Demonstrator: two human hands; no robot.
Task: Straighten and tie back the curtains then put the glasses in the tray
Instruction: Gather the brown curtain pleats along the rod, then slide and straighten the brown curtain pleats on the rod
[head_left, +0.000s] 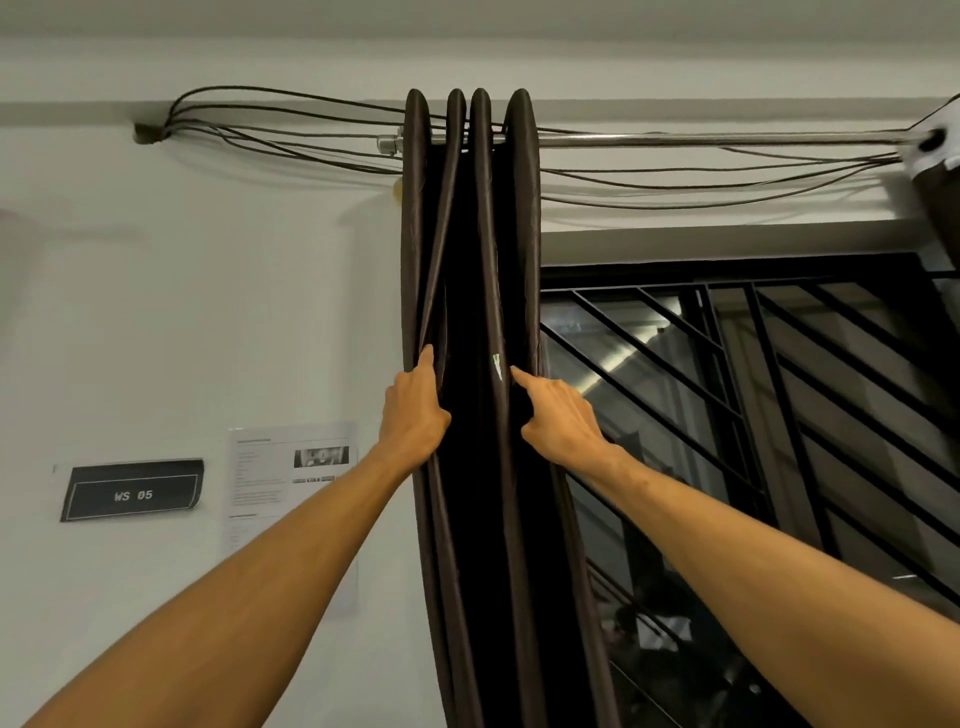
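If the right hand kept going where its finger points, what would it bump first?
Likely the dark brown pleated curtain: the right hand points up-left, its fingertip almost at the fold bearing a small white mark. Depth is unclear.

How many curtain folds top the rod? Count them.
4, on the curtain along the rod: far-left fold, second fold, third fold, far-right fold. More may hide behind.
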